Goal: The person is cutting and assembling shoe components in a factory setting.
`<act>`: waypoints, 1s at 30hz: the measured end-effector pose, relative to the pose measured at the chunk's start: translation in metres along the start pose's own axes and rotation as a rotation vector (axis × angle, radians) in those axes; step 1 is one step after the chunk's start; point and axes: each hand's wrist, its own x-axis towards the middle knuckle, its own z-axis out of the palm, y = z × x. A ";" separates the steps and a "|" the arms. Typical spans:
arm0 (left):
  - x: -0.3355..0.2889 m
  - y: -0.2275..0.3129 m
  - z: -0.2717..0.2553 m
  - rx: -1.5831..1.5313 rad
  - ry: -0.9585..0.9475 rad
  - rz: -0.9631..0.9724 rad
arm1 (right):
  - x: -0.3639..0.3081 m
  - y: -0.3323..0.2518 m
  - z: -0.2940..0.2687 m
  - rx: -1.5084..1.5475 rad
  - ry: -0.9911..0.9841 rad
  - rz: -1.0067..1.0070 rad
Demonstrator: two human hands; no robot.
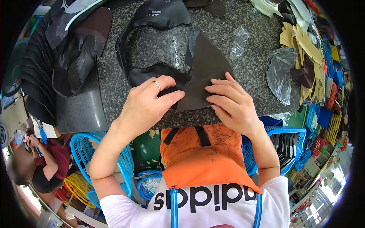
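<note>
Speckled grey stone makes up the worktop [121,97], which spreads across the upper middle of the view and carries everything being handled. Below its near edge, an orange apron [201,159] covers the person's front, marked with dark smudges. On the stone, a black curved piece [163,17] bends round in an open loop, its lower end reaching the left hand. To the left of it, overlapping black pieces [36,79] stand in a long row, and a blue basket [127,159] sits below the table edge. The dark brown panel [208,57] lies on the worktop between the two hands, tapering to a point at its far end. The left hand [146,100] has its fingertips bent at the black piece's end, beside the panel's left edge; whether they pinch it I cannot tell. The right hand [234,102] is loosely spread, fingertips resting on the panel's right side; whether the thumb grips the edge is unclear. A clear plastic bag [281,74] lies to the right, a smaller clear wrapper [239,41] beyond the panel, and a ring [156,85] circles one left finger.
</note>
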 end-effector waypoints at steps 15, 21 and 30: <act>0.007 0.002 -0.007 0.171 -0.156 0.080 | 0.003 -0.019 0.011 -0.183 -0.138 -0.020; 0.006 0.003 -0.009 0.271 -0.169 0.125 | 0.007 -0.027 0.020 -0.193 -0.080 -0.063; -0.002 -0.007 -0.034 0.246 -0.250 0.075 | 0.017 -0.029 0.026 -0.168 -0.036 -0.073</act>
